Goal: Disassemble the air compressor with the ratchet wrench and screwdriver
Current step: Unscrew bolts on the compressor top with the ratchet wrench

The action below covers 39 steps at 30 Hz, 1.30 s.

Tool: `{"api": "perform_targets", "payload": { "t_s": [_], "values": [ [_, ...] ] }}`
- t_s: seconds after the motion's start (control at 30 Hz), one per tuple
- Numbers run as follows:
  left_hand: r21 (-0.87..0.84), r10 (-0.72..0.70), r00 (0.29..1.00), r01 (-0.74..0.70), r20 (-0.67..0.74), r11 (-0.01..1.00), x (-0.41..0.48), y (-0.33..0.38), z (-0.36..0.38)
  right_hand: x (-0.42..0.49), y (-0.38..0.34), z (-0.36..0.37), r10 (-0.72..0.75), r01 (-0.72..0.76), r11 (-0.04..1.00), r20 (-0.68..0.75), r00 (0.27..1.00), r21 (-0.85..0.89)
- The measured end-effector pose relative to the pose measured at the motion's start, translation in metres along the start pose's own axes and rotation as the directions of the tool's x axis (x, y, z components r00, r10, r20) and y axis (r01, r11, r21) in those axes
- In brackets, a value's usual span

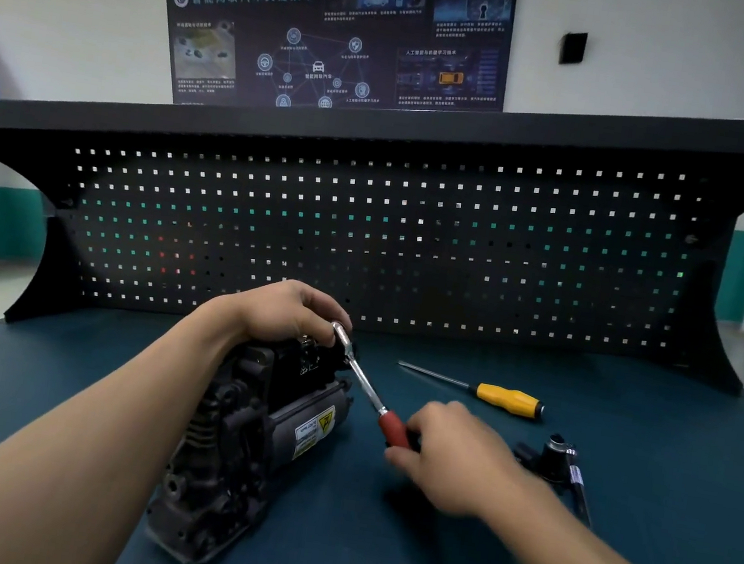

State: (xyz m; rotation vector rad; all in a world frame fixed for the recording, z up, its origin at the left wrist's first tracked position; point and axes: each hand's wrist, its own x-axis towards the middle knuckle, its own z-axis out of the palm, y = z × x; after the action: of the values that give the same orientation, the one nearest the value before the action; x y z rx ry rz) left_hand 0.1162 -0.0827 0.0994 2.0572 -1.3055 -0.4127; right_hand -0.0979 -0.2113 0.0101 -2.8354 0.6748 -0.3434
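The black air compressor (244,426) lies on the blue-green bench, with a yellow warning label on its cylinder. My left hand (289,313) grips its far top end, fingers curled over the head of the ratchet wrench (363,383). The wrench's chrome shaft slants down to the right to a red handle. My right hand (451,455) grips that red handle; it is blurred. A screwdriver (483,393) with a yellow and black handle lies on the bench behind my right hand, its tip pointing left.
A small black removed part with a metal fitting (557,461) lies right of my right hand. A black pegboard back panel (414,240) stands along the far edge of the bench (629,413). Behind it hangs a dark wall poster (337,38).
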Motion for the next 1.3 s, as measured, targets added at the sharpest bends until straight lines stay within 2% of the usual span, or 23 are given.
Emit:
{"api": "perform_targets", "payload": {
  "t_s": [0.13,0.3,0.43,0.53,0.63,0.77,0.87,1.03,1.3],
  "values": [
    [-0.009,0.016,1.000,-0.016,-0.015,1.000,0.000,-0.001,-0.002,-0.005,0.007,-0.049,0.018,-0.020,1.000,-0.080,0.997,-0.012],
    [-0.001,0.002,1.000,-0.002,-0.001,1.000,0.001,0.002,-0.001,-0.018,0.004,-0.082,0.002,0.036,0.988,-0.251,0.968,0.149],
    [-0.002,-0.012,1.000,0.012,-0.004,1.000,0.001,0.003,0.000,-0.019,0.002,-0.086,-0.010,0.174,0.939,-0.483,0.875,0.296],
    [-0.008,-0.019,1.000,0.019,-0.012,1.000,0.001,0.002,0.002,-0.014,-0.001,-0.084,0.018,0.336,0.823,-0.614,0.789,0.457],
    [-0.014,-0.013,0.999,0.013,-0.034,1.000,0.002,0.001,0.002,-0.006,-0.006,-0.080,0.091,0.423,0.722,-0.681,0.727,0.547],
    [0.006,-0.014,0.998,0.015,-0.064,1.000,0.004,-0.002,0.002,0.000,-0.006,-0.074,0.136,0.446,0.653,-0.674,0.726,0.612],
    [-0.016,-0.009,0.995,0.008,-0.097,1.000,0.005,-0.003,0.000,0.000,0.003,-0.075,0.117,0.384,0.689,-0.617,0.778,0.615],
    [-0.013,-0.013,0.996,0.012,-0.094,1.000,0.004,-0.001,0.003,-0.008,0.026,-0.068,0.066,0.200,0.794,-0.410,0.910,0.574],
    [0.012,-0.006,0.996,0.007,-0.086,1.000,0.004,-0.002,0.003,-0.010,0.028,-0.044,0.105,0.016,0.855,-0.203,0.974,0.519]
  ]
}}
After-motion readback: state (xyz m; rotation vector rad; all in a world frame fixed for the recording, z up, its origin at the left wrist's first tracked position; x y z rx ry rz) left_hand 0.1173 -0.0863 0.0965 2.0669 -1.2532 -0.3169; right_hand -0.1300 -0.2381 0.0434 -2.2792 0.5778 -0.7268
